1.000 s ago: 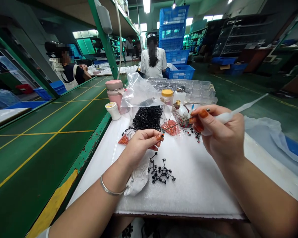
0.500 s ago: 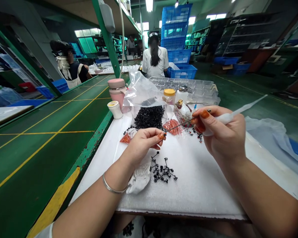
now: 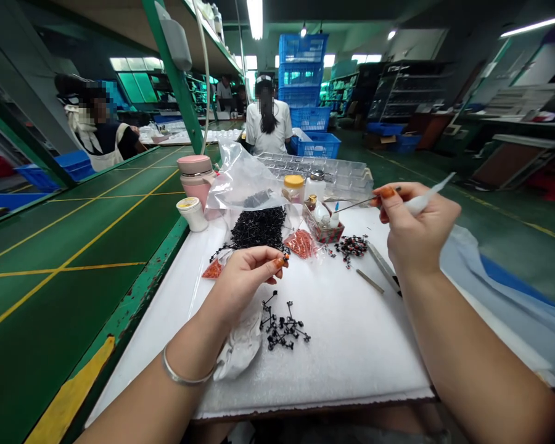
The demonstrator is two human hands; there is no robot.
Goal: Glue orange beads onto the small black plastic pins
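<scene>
Left hand [image 3: 252, 271]: grip pinching a tiny black piece with an orange bit [image 3: 287, 254] between thumb and index finger, held above the white-covered desk [image 3: 351, 345]. Fingers hide most of it; can't tell how the orange bit is seated.

Right hand [image 3: 419, 225]: grip closed on a thin dark metal rod [image 3: 355, 204], with a white plastic bottle with a long tapered tip [image 3: 428, 196] tucked in the same hand, tip pointing out to the right. Rod's free end is well apart from the pinched piece, near the small patterned box of bottles [image 3: 326, 229]; can't tell if they touch.

Risks, my read:
- Piece is tiny, held by fingertips only. Slack pinch = drop into the loose black stalked parts [image 3: 284, 330] below; hard to pick out.
- Two items in one hand: squeezing harder on the rod could press the bottle, leak if uncapped.
- Rod swung low could knock the box, or scatter the black-and-orange pieces [image 3: 351, 246] beside it.
- Crumpled white cloth [image 3: 240, 345] is right by the left forearm; a snag could drag it through the loose parts.
</scene>
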